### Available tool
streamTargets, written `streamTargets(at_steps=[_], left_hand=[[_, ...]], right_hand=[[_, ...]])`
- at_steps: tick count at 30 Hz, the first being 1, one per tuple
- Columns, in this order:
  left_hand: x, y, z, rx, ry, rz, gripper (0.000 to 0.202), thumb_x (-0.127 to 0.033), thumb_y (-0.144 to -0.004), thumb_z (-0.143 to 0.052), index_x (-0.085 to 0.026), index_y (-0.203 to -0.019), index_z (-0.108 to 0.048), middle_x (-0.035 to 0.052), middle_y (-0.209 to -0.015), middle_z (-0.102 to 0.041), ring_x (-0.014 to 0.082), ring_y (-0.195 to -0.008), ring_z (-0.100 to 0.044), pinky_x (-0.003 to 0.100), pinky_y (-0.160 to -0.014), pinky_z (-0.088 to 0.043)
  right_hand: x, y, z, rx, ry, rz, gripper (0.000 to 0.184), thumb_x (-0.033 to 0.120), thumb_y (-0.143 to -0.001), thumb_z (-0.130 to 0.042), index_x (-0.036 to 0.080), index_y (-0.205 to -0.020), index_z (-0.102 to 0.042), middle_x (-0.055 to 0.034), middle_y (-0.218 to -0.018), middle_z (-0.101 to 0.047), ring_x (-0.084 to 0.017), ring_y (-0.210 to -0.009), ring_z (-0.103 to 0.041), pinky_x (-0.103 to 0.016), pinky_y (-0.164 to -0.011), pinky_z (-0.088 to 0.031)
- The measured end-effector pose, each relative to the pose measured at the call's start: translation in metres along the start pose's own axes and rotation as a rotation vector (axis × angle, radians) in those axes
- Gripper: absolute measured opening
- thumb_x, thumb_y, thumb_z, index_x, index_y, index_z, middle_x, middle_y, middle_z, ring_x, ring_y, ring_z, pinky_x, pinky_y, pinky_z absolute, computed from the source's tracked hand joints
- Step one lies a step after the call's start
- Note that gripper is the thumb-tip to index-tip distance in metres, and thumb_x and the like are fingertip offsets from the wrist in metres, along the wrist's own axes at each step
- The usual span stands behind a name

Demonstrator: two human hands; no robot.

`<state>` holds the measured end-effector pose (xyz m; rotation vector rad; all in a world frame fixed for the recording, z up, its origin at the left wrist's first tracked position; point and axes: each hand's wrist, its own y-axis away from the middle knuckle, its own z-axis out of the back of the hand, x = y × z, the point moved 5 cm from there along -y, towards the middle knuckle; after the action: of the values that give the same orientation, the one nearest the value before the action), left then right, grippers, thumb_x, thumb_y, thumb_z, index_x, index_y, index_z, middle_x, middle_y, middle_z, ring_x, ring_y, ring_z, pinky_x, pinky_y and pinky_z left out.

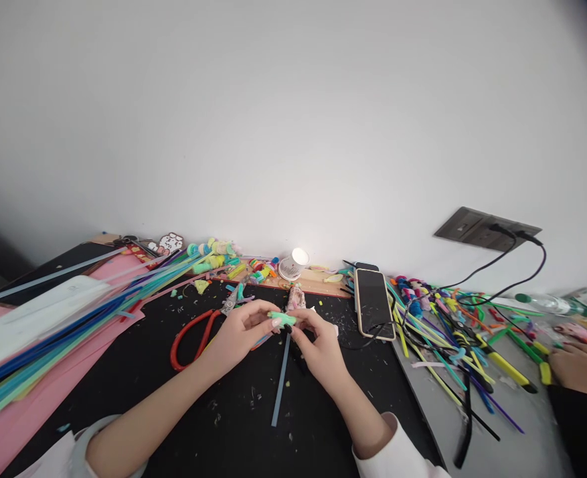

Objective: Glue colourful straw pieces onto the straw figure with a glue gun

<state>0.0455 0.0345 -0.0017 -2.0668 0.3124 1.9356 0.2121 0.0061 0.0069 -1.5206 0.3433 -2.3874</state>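
Observation:
Between the fingertips of both hands is a small mint-green pipe-cleaner piece [282, 319] with a dark bit at its lower edge. My left hand [248, 326] pinches it from the left, thumb in front. From the right, my right hand [318, 338] closes its thumb and fingers on the other end. A grey-blue pipe cleaner [280, 385] runs down the black mat below the hands; whether it joins the green piece I cannot tell. Red-handled scissors [194, 338] lie left of my left hand. Behind the hands is a pinkish patterned object [296, 297], partly covered.
Long pipe cleaners [89, 325] lie on pink sheets at left. A white paper cup [293, 263] stands by the wall. A phone [374, 302] lies at right, beside loose pipe cleaners and yellow-black pliers [505, 368]. Another person's hand [580, 368] is at far right. Cables hang from the socket [485, 228].

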Motion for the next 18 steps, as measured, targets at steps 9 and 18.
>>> streamTargets(at_steps=[9, 18], left_hand=[[-0.0020, 0.0011, 0.0002, -0.022, 0.032, 0.010, 0.026, -0.037, -0.078, -0.077, -0.018, -0.095, -0.071, 0.0062, -0.098, -0.077, 0.0252, -0.097, -0.073, 0.039, -0.092, -0.058], [-0.0059, 0.0021, 0.0001, -0.031, 0.001, -0.001, 0.021, -0.036, -0.078, -0.077, -0.018, -0.088, -0.072, 0.0061, -0.092, -0.078, 0.0248, -0.092, -0.075, 0.038, -0.089, -0.060]], right_hand=[[-0.0010, -0.0017, 0.0000, 0.004, -0.058, -0.031, 0.018, 0.021, -0.089, -0.057, 0.023, -0.101, -0.072, -0.0030, -0.090, -0.074, -0.019, -0.079, -0.066, -0.030, -0.075, -0.051], [0.0010, -0.0014, -0.0022, 0.011, -0.058, -0.038, 0.018, 0.021, -0.090, -0.054, 0.024, -0.098, -0.070, -0.0031, -0.090, -0.073, -0.020, -0.081, -0.066, -0.030, -0.075, -0.051]])
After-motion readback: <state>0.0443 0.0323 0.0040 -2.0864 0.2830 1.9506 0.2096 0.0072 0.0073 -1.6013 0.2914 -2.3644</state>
